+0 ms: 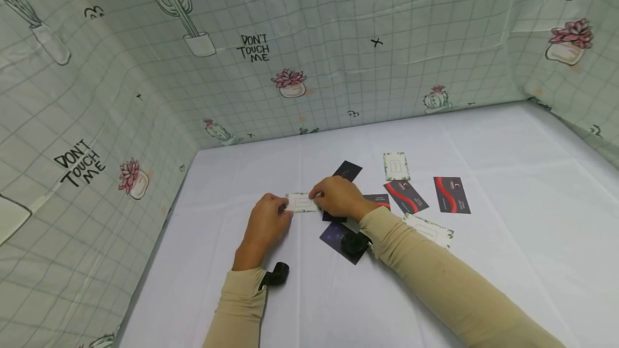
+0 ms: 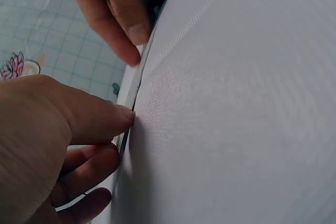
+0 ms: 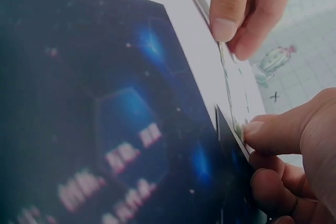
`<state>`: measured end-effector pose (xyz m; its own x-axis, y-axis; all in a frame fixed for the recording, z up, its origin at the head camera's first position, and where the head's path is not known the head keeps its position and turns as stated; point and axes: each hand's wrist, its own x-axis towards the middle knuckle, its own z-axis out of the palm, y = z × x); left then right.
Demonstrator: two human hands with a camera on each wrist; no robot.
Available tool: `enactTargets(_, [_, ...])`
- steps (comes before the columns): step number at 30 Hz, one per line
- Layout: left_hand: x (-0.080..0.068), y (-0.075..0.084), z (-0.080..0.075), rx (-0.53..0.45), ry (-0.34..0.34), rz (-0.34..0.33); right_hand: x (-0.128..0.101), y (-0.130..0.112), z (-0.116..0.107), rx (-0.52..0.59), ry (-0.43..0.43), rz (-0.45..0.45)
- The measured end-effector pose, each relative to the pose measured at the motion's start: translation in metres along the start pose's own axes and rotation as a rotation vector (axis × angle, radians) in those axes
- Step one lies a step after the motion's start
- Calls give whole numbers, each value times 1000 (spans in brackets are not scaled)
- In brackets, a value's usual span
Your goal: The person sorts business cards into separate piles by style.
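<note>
A white card with a green leafy border [image 1: 301, 202] lies between the two hands in the head view. My left hand [image 1: 266, 223] pinches its left end, the thumb on the near side. My right hand [image 1: 340, 197] holds the opposite end between thumb and curled fingers. From the right wrist view, the leafy card [image 3: 234, 90] shows edge-on, with the right thumb [image 3: 273, 132] at its near corner. Dark cards lie under and beside the right hand, partly hidden by it. One is a dark blue card [image 1: 333, 234] with glowing spots and printed text.
Right of the hands lie black-and-red cards [image 1: 406, 196], another leafy card [image 1: 396, 166], and a leafy card [image 1: 429, 227] partly behind the right sleeve. A black card [image 1: 348, 170] sits beyond the right hand. Patterned cloth walls [image 1: 338, 42] border the white table [image 1: 508, 176].
</note>
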<state>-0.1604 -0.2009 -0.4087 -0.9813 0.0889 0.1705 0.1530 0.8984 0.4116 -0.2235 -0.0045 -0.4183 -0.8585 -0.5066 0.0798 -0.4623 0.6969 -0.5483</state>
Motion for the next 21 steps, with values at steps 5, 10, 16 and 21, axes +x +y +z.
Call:
enactTargets(5, [-2,-1,0,27,18,29,-1,-3,1,-81,0,-30])
enactTargets(10, [-3,-2,0,39,40,52,-3,-4,1,-103,8,-45])
enactTargets(16, [-2,-4,-1,49,100,53,-6,-4,-2,-90,38,-49])
enactTargets(21, [3,5,0,97,189,94,-11,3,-18,19,82,-44])
